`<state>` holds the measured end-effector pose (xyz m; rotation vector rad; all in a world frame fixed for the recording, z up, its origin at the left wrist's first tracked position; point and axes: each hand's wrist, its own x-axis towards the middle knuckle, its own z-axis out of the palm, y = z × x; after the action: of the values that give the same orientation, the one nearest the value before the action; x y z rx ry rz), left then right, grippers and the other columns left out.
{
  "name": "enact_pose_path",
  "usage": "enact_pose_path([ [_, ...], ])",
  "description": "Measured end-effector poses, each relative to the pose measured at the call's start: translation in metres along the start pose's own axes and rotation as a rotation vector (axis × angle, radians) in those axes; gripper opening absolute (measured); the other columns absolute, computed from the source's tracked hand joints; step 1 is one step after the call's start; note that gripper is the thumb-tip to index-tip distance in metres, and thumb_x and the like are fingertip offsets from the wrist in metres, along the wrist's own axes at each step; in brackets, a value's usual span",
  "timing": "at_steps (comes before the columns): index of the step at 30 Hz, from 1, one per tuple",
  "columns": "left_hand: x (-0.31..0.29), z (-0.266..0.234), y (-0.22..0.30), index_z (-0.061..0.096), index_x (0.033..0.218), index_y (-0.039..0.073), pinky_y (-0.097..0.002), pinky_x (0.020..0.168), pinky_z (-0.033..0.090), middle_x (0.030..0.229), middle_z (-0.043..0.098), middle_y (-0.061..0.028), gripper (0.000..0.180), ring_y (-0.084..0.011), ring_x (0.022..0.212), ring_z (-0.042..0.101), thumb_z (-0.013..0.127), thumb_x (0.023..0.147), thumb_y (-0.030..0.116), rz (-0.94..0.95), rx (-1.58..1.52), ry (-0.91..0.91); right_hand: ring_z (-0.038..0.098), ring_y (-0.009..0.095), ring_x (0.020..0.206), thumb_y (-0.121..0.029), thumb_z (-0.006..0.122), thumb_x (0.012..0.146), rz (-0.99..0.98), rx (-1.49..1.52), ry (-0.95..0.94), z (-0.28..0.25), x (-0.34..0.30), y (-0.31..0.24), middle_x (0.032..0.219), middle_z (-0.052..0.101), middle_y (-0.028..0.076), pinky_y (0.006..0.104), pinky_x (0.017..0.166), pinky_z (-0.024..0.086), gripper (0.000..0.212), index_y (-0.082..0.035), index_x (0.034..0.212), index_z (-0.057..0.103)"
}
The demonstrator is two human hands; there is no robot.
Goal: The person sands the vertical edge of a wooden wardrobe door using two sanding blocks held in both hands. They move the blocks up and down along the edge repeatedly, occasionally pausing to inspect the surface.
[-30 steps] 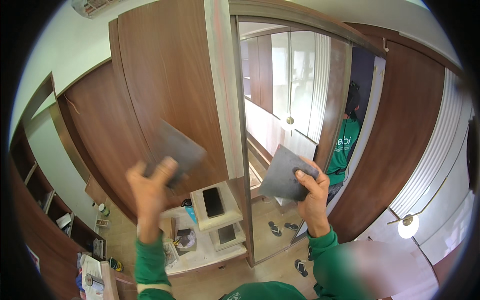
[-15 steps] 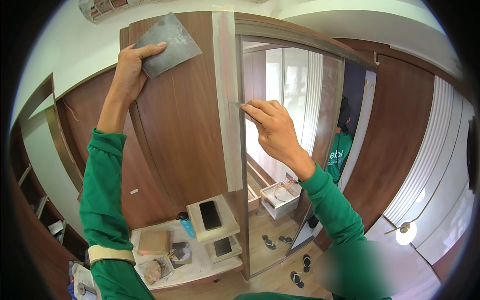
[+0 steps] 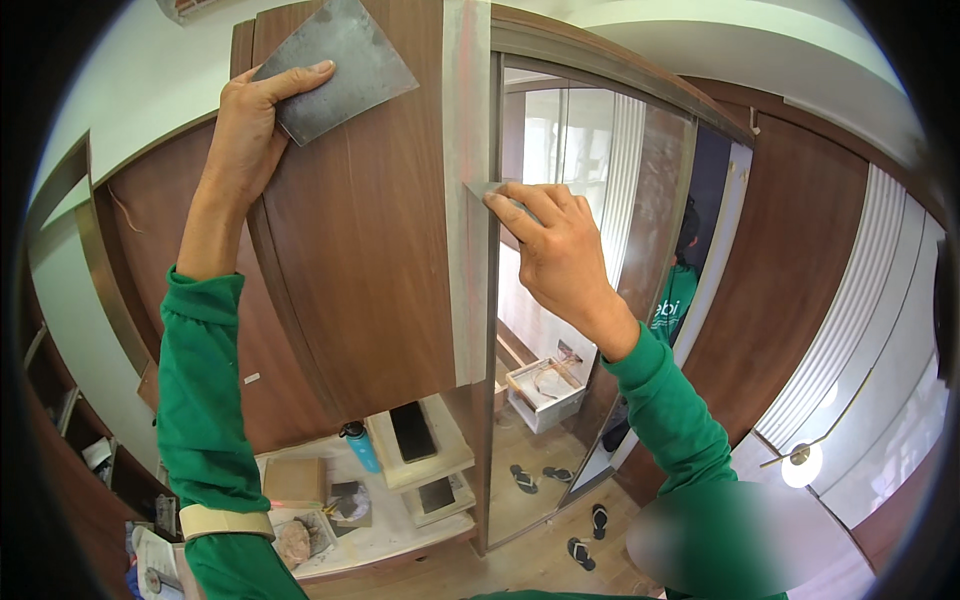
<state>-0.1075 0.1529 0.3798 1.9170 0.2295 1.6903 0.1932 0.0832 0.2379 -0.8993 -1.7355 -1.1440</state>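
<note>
My left hand (image 3: 245,125) grips a square, flat grey plate (image 3: 345,75) by one corner, with the thumb across its face. The plate is held up in front of the brown wood panel (image 3: 350,250). My right hand (image 3: 560,250) pinches a small thin scraper blade (image 3: 482,190) between thumb and fingers. Its edge lies at the pale, filler-smeared strip (image 3: 466,290) that runs upright along the panel, beside the mirrored door's frame. Whether the blade touches the strip, I cannot tell. A roll of tape (image 3: 226,522) sits around my left forearm.
Below, a covered ledge (image 3: 400,540) carries a blue bottle (image 3: 360,447), a dark phone (image 3: 414,432) and a brown box (image 3: 297,483). Black flip-flops (image 3: 590,540) lie on the floor. A person in green (image 3: 675,300) is visible past the mirrored door (image 3: 640,260). A wall lamp (image 3: 802,465) glows at right.
The view has shifted slightly, so panel and strip sit higher and further right. The blade in my right hand has tilted, showing more of its face. Both hands keep their hold.
</note>
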Motion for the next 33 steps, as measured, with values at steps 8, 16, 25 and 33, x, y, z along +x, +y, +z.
enact_pose_path([
  [8,-0.003,0.005,-0.003,0.070,0.105,-0.004,-0.0279,0.084,0.055,0.095,0.071,-0.0093,0.031,-0.0141,0.087,0.069,0.079,0.089,0.021,0.076,0.002,0.013,0.059,0.029,0.110,0.007,0.067,0.072,-0.061,-0.088,-0.061,0.012,-0.025,-0.009,0.124,0.064,0.006,0.0429,0.086,0.044,0.057,-0.010,0.126,0.069],
  [16,-0.001,0.004,-0.005,0.070,0.104,-0.005,-0.0275,0.083,0.055,0.094,0.071,-0.0096,0.034,-0.0140,0.086,0.069,0.079,0.089,0.023,0.069,-0.010,0.027,0.059,0.026,0.107,0.010,0.064,0.071,-0.042,-0.007,-0.051,-0.010,-0.016,-0.002,0.119,0.065,0.003,0.0412,0.087,0.043,0.056,-0.008,0.123,0.068],
  [25,-0.002,0.001,-0.005,0.070,0.104,-0.006,-0.0279,0.084,0.056,0.094,0.070,-0.0095,0.034,-0.0141,0.087,0.069,0.079,0.089,0.023,0.082,0.018,0.016,0.060,0.025,0.105,0.013,0.061,0.071,-0.085,-0.076,-0.081,-0.007,0.000,-0.001,0.121,0.068,0.003,0.0390,0.084,0.043,0.056,-0.009,0.123,0.070],
  [33,-0.001,0.002,-0.010,0.071,0.107,-0.007,-0.0285,0.084,0.055,0.097,0.071,-0.0100,0.034,-0.0149,0.088,0.069,0.078,0.089,0.022,0.106,-0.004,0.004,0.060,0.025,0.106,0.013,0.062,0.070,-0.068,-0.012,-0.122,-0.009,-0.021,-0.004,0.122,0.068,0.003,0.0388,0.083,0.043,0.059,-0.009,0.124,0.070],
])
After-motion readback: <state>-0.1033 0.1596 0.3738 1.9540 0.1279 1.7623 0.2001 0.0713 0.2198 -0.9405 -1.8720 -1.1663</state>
